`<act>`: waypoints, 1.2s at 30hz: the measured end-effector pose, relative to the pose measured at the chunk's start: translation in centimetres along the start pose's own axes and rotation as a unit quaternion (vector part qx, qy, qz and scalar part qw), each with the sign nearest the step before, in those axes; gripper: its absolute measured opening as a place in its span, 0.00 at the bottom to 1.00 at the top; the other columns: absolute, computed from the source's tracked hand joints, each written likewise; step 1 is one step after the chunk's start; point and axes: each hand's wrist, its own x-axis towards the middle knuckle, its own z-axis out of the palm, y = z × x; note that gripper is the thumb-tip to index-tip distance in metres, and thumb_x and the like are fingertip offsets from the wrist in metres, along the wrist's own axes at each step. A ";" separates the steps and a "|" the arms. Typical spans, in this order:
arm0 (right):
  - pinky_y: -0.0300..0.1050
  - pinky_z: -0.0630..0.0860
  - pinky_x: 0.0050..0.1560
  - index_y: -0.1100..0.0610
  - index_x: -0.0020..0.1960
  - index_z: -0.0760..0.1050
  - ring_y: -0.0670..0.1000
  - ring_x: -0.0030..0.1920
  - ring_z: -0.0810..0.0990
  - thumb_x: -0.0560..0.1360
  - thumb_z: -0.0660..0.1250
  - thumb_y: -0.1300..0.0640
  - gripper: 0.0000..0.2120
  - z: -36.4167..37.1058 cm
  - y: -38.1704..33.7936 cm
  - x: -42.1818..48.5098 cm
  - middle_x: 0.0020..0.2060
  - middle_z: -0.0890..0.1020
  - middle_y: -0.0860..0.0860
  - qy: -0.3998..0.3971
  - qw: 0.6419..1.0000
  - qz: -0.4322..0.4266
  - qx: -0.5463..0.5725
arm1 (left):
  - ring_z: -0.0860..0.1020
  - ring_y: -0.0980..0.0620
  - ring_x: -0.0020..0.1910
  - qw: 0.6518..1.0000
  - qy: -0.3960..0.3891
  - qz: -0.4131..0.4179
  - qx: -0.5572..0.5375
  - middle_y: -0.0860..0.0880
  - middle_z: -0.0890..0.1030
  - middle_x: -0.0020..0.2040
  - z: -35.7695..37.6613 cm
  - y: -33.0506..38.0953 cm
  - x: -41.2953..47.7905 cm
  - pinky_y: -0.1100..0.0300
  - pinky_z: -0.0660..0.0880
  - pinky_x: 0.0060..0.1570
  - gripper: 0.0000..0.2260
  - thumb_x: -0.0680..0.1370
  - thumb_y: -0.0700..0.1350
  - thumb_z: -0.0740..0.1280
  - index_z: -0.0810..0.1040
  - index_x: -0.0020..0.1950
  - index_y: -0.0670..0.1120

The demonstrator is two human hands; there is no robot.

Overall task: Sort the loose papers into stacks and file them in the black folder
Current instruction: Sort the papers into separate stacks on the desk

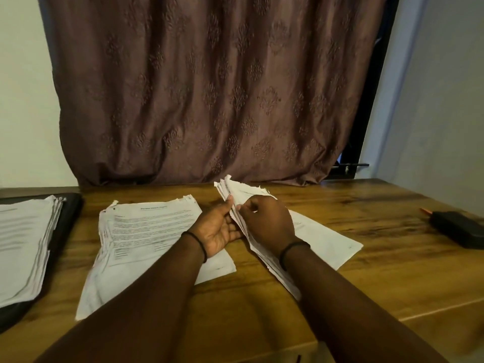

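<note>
- Wooden table (366,284) filled the room's near side, and a person sat at it with both arms stretched out over it.
- Between the two hands stood a bundle of papers (235,189), tipped up on its long edge, its torn top corners pointing toward the curtain (209,87).
- On the left side of the bundle was the left hand (217,231), palm up. Its fingers went under the sheets and its thumb pressed against them near the top, so it held the bundle.
- From the other side, the right hand (269,224) lay over the bundle. Its fingers were curled in and pinched the edges of the sheets near the top.
- The bottom end of the bundle ran back along the right forearm, toward the person.
- A printed stack (146,231) lay flat on the table just left of the left hand, and the left arm crossed over its corner.
- One white sheet (330,244) lay flat on the right, partly under the right hand and the bundle.
- The black folder (70,213) lay at the far left edge of the table, well apart from the hands, with another stack (23,239) resting on it.
- Each wrist wore a thin black band.
- Far to the right lay a black box (458,229), with an orange tip (424,211) poking out beside it. I could not tell what that tip was.
</note>
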 end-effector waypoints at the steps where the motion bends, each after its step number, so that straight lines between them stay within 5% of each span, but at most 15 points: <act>1: 0.39 0.66 0.35 0.52 0.34 0.75 0.48 0.37 0.76 0.78 0.65 0.46 0.16 0.1 0.1 0.0 0.31 0.78 0.47 0.005 1.000 0.007 -0.004 | 0.82 0.43 0.54 1.000 0.001 0.003 -0.006 0.41 0.83 0.57 0.0 0.0 0.0 0.44 0.79 0.50 0.16 0.82 0.48 0.60 0.74 0.67 0.42; 5: 0.40 0.65 0.37 0.54 0.36 0.75 0.48 0.36 0.75 0.80 0.62 0.53 0.14 0.2 0.1 0.2 0.32 0.76 0.49 0.034 0.998 0.042 0.030 | 0.82 0.43 0.52 1.000 0.012 0.010 -0.021 0.41 0.83 0.54 0.0 0.0 -0.1 0.44 0.79 0.45 0.12 0.84 0.40 0.55 0.75 0.64 0.44; 14: 0.45 0.74 0.43 0.58 0.43 0.77 0.53 0.40 0.78 0.80 0.61 0.54 0.11 1.4 -0.7 1.0 0.39 0.81 0.53 0.108 0.982 0.125 0.093 | 0.80 0.41 0.57 0.995 0.079 0.055 -0.010 0.43 0.82 0.54 0.1 0.1 0.0 0.43 0.77 0.54 0.12 0.83 0.36 0.57 0.75 0.63 0.42; 20: 0.41 0.66 0.41 0.55 0.46 0.74 0.49 0.40 0.75 0.80 0.62 0.53 0.07 1.0 -0.9 0.3 0.39 0.77 0.48 0.139 0.988 0.063 0.030 | 0.81 0.43 0.56 0.994 0.085 0.072 0.010 0.43 0.83 0.54 0.0 -0.1 0.1 0.42 0.76 0.59 0.09 0.81 0.37 0.62 0.78 0.60 0.42; 28: 0.49 0.75 0.40 0.54 0.41 0.75 0.48 0.36 0.76 0.77 0.68 0.46 0.13 1.1 -0.9 -0.6 0.33 0.79 0.48 0.133 0.980 0.068 0.129 | 0.82 0.45 0.53 0.992 0.083 0.090 -0.008 0.44 0.84 0.54 -0.2 0.0 -0.1 0.44 0.79 0.54 0.11 0.82 0.47 0.61 0.79 0.59 0.45; 31: 0.50 0.79 0.45 0.53 0.51 0.74 0.47 0.39 0.79 0.78 0.68 0.51 0.07 0.8 -1.2 -0.9 0.37 0.80 0.47 0.140 0.975 0.095 0.147 | 0.83 0.44 0.51 0.991 0.100 0.087 -0.009 0.42 0.84 0.53 0.1 0.0 -0.3 0.45 0.79 0.51 0.09 0.81 0.43 0.63 0.79 0.58 0.42; 36: 0.51 0.81 0.53 0.46 0.69 0.63 0.50 0.47 0.82 0.79 0.67 0.49 0.22 -0.3 -2.2 -1.8 0.49 0.84 0.50 0.096 0.984 0.050 0.138 | 0.84 0.44 0.51 0.986 0.121 0.112 0.010 0.42 0.85 0.52 0.0 0.0 -0.4 0.47 0.80 0.50 0.10 0.77 0.41 0.69 0.81 0.57 0.40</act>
